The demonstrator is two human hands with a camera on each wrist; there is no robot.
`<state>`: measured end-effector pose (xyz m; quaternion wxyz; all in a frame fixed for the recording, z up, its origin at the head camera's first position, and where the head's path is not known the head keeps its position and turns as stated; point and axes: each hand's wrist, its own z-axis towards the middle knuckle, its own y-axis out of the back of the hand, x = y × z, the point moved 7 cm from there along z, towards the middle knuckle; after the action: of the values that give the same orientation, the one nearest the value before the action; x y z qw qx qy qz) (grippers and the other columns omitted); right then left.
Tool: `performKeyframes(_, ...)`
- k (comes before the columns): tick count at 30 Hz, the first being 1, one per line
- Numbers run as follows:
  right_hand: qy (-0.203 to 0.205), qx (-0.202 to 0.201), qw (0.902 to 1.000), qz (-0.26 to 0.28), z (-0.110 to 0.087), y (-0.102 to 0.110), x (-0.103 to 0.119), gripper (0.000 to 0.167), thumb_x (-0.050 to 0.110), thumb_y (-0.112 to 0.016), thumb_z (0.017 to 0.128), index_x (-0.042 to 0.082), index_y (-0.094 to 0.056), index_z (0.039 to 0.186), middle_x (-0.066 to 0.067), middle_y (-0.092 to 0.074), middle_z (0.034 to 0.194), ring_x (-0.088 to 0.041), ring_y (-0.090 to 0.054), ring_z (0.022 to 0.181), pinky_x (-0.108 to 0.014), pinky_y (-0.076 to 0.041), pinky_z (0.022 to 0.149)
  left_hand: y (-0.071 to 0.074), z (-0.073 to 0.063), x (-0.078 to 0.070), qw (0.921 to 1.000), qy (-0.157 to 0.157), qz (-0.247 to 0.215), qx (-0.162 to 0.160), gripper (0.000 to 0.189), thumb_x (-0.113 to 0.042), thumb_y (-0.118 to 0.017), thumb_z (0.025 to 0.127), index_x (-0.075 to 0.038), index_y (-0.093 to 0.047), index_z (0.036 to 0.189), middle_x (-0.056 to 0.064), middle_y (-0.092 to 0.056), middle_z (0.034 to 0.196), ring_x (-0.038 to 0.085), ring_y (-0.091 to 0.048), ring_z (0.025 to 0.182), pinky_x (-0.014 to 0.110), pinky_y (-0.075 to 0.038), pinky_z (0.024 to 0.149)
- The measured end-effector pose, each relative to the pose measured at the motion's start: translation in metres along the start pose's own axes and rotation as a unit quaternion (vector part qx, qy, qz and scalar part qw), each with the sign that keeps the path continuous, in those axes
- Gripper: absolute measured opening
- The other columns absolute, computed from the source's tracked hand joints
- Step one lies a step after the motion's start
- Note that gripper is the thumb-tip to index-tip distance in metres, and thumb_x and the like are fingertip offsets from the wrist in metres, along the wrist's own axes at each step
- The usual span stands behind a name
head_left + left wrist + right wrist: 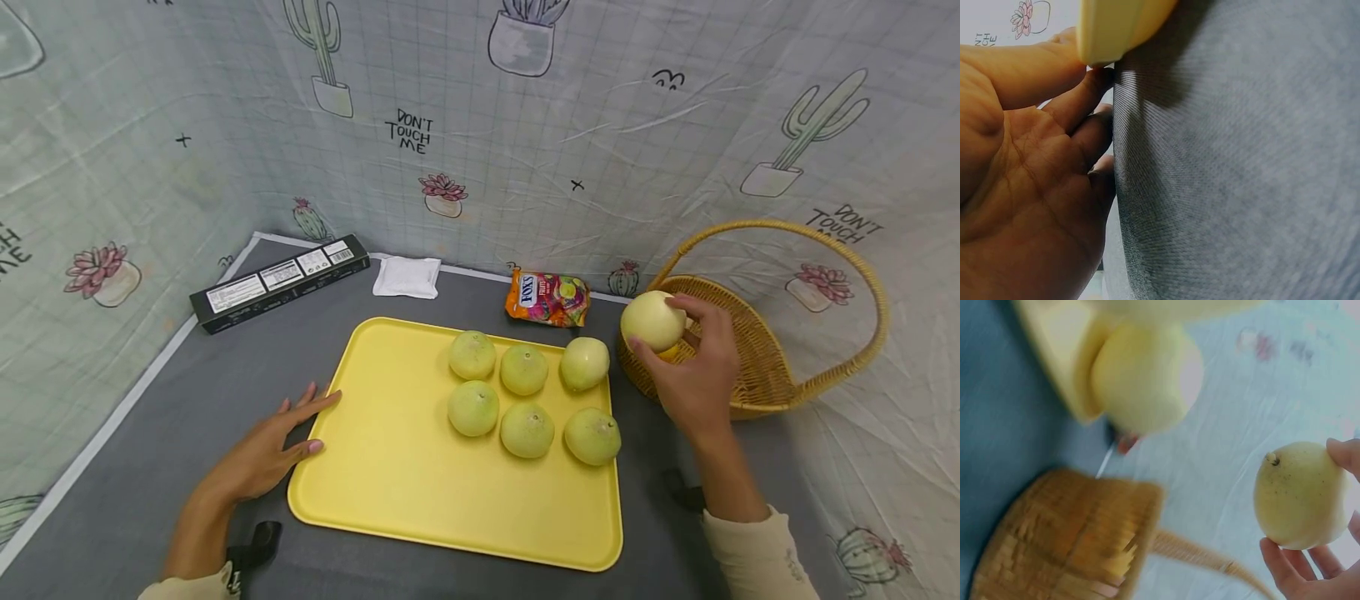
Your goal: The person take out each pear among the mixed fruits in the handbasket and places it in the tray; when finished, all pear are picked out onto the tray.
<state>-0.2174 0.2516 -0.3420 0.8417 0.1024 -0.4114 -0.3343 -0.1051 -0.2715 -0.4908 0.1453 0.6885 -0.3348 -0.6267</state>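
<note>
My right hand point(693, 362) holds a round pale yellow fruit point(652, 322) between thumb and fingers, over the near left side of a wicker basket point(757, 358). The right wrist view shows the short stem and small dark specks of this held fruit point(1300, 495). Several round yellow-green fruits stand in two rows on the right half of a yellow tray point(390, 483), among them a smoother, paler one point(585, 364). My left hand point(262, 450) rests at the tray's left edge, fingers extended; the thumb touches the tray wall point(1100, 31) in the left wrist view.
Behind the tray lie a long black box point(281, 283), a small white packet point(407, 277) and an orange Fox's candy bag point(547, 298). The basket's tall handle point(873, 287) arches up on the right. A printed cloth point(480, 125) hangs around the grey table point(172, 400).
</note>
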Motion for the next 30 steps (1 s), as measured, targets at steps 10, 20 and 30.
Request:
performKeyframes(10,0.049,0.083,0.9937,0.058,-0.024,-0.031,0.057,0.068,0.002,-0.096,0.074,0.001,-0.065,0.134,-0.019,-0.061,0.142,-0.030,-0.062,0.131,-0.003,-0.048,0.101,0.000,0.001,0.000,0.9999,-0.007,-0.009,0.000,0.075,-0.021,-0.075,0.098,-0.021,-0.043,0.165,0.025,-0.018,0.176,0.060,-0.006,0.160,0.084,-0.010,0.121)
performKeyframes(20,0.049,0.151,0.9836,0.086,-0.050,-0.069,0.105,0.066,0.012,-0.097,0.078,0.012,-0.065,0.135,-0.010,-0.059,0.146,-0.024,-0.058,0.136,-0.043,-0.063,0.101,0.000,0.001,0.001,0.9998,-0.011,-0.014,-0.002,0.075,-0.020,-0.075,0.098,-0.021,-0.042,0.165,0.024,-0.018,0.175,0.058,-0.006,0.161,0.083,-0.008,0.122)
performKeyframes(30,0.035,0.215,0.9697,0.110,-0.073,-0.115,0.146,0.063,0.017,-0.097,0.079,0.017,-0.066,0.133,-0.005,-0.059,0.144,-0.022,-0.059,0.135,-0.044,-0.063,0.099,0.000,0.001,0.000,0.9998,-0.010,-0.018,0.002,0.075,-0.020,-0.074,0.098,-0.019,-0.041,0.166,0.023,-0.018,0.176,0.056,-0.005,0.162,0.082,-0.005,0.123)
